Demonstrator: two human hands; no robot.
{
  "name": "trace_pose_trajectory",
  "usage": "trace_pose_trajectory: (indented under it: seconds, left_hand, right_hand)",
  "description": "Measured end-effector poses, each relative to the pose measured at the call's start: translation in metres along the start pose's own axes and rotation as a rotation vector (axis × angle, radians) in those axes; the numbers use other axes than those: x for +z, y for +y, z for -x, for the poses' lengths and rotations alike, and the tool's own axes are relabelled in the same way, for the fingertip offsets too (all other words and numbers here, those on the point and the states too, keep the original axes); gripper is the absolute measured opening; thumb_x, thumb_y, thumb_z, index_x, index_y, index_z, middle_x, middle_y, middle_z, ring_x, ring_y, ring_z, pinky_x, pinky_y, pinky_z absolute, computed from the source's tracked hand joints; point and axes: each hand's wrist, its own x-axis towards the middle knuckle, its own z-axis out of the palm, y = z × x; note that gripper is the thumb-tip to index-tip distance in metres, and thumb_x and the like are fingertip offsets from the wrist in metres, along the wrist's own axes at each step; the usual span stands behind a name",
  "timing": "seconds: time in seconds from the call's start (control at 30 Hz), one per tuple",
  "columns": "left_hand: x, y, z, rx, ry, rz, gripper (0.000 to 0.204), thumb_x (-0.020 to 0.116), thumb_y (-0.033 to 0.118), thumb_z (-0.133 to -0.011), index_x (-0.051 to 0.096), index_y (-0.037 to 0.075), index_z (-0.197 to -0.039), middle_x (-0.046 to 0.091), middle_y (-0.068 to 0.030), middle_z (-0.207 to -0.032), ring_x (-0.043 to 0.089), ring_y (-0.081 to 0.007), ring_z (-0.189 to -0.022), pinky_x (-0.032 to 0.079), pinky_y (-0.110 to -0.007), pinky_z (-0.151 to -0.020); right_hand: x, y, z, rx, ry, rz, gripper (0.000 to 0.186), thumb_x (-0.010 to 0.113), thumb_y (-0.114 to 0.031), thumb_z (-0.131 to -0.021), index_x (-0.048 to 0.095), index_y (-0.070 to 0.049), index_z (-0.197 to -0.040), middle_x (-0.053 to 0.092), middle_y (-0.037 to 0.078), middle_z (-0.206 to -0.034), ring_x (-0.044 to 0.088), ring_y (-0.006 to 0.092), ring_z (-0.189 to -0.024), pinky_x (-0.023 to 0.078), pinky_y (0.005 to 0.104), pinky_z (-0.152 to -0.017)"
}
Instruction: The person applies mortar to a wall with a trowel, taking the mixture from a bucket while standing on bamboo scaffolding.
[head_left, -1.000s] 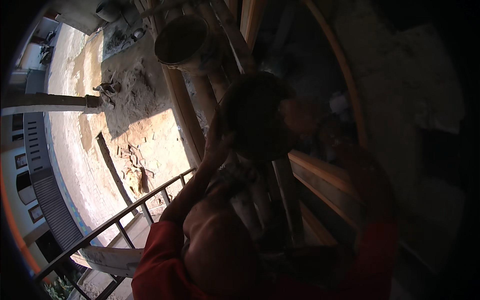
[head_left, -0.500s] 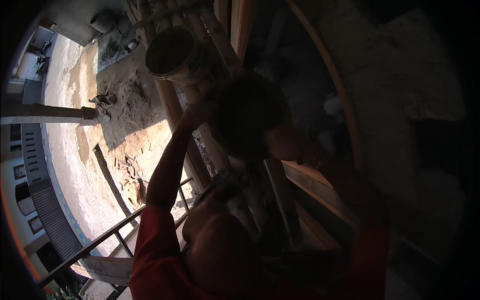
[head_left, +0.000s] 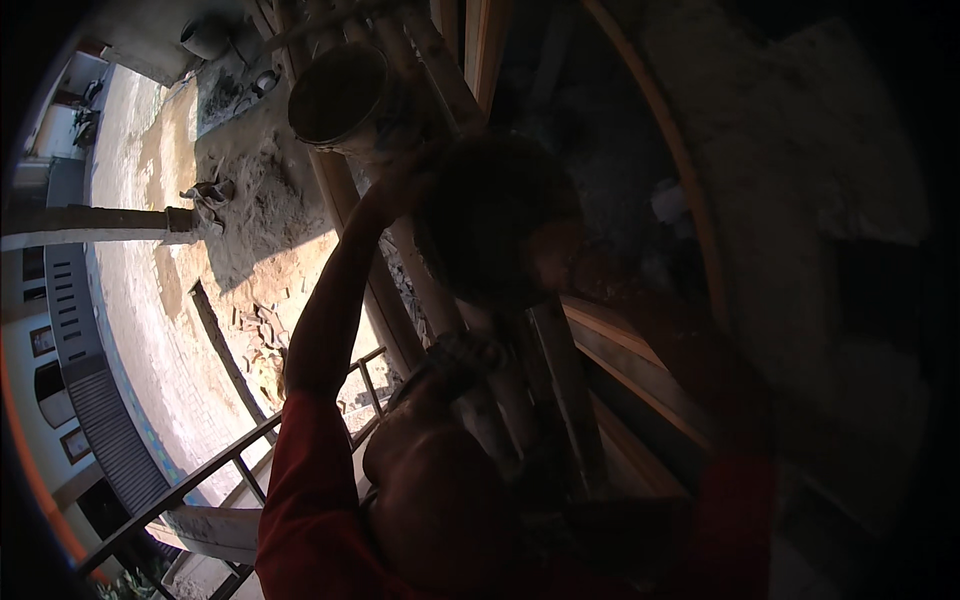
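From my camera I see the dark round bucket between the left hand and right hand, above poles; in this shadow, I cannot tell whether they are closed.

The vessel looks blackish, the sleeves red.

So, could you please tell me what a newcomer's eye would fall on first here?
Probably the sunlit yard on the left, bright against the deep shade at right. Next, the dark round container near the centre, with the left hand at its left edge and the right hand at its lower right.
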Motion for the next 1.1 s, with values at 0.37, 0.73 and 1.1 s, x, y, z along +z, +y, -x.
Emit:
trace_pose_trajectory:
  seconds: [0.37,0.73,1.1]
  left_hand:
    - [-0.003,0.001,0.000,-0.047,-0.069,0.337,0.059,0.054,0.006,-0.088,0.038,0.000,-0.144,0.048,-0.0146,-0.141,0.044,-0.0236,-0.131,0.034,-0.035,-0.110]
    - [0.010,0.028,0.011,-0.043,0.008,0.551,0.060,0.049,0.006,-0.081,0.042,-0.004,-0.140,0.051,-0.0158,-0.136,0.045,-0.0230,-0.129,0.031,-0.034,-0.111]
    - [0.008,0.015,0.004,-0.046,0.047,0.498,0.059,0.048,0.006,-0.080,0.043,-0.006,-0.138,0.053,-0.0178,-0.133,0.048,-0.0246,-0.125,0.035,-0.034,-0.108]
  right_hand:
    - [0.066,0.128,0.104,-0.271,0.732,-0.194,0.031,0.056,-0.026,-0.092,0.060,-0.002,-0.110,0.066,0.012,-0.095,0.065,0.0278,-0.081,0.052,0.0409,-0.073]
    - [0.072,-0.017,0.114,0.151,-0.088,-1.663,0.024,0.052,-0.024,-0.096,0.058,-0.003,-0.106,0.055,0.000,-0.074,0.053,0.0070,-0.061,0.045,0.0236,-0.053]
    - [0.017,-0.008,0.084,0.044,0.509,-1.263,0.023,0.056,-0.030,-0.093,0.060,-0.007,-0.097,0.063,0.006,-0.079,0.063,0.0182,-0.069,0.051,0.0330,-0.059]
